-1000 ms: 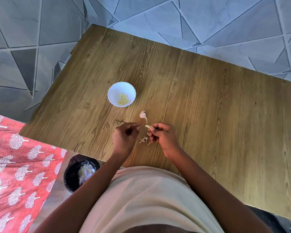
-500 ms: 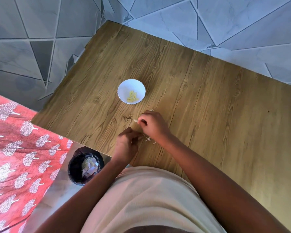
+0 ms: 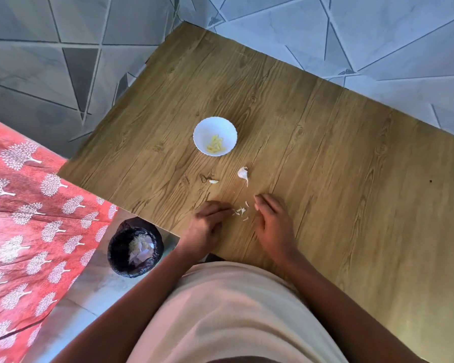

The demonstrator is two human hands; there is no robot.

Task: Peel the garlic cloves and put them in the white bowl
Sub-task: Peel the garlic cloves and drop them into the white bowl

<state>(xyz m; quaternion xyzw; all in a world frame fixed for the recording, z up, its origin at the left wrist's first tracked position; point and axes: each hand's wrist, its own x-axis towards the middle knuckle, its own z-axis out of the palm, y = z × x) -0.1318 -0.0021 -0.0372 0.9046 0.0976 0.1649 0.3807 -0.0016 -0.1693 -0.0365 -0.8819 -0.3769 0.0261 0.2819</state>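
The white bowl (image 3: pixel 198 132) stands on the wooden table (image 3: pixel 325 158) and holds several peeled yellowish cloves (image 3: pixel 215 147). Nearer me, an unpeeled garlic piece (image 3: pixel 243 173) with a papery tail lies to the bowl's right. A small pale clove (image 3: pixel 213 181) lies alone to its left. Bits of peel (image 3: pixel 241 211) are scattered between my hands. My left hand (image 3: pixel 207 224) rests on the table, its fingertips reaching the peel bits. My right hand (image 3: pixel 271 221) lies to the right of the peel, fingers relaxed and holding nothing.
A black-lined bin (image 3: pixel 135 247) with peel scraps stands on the floor below the table's near-left edge. A red cloth with white tree prints (image 3: pixel 24 218) lies to the left. Grey tiled floor surrounds the table.
My right hand reached forward-left with a clove, left it on the table below the bowl, and drew back beside the peel bits. My left hand stayed near the peel.
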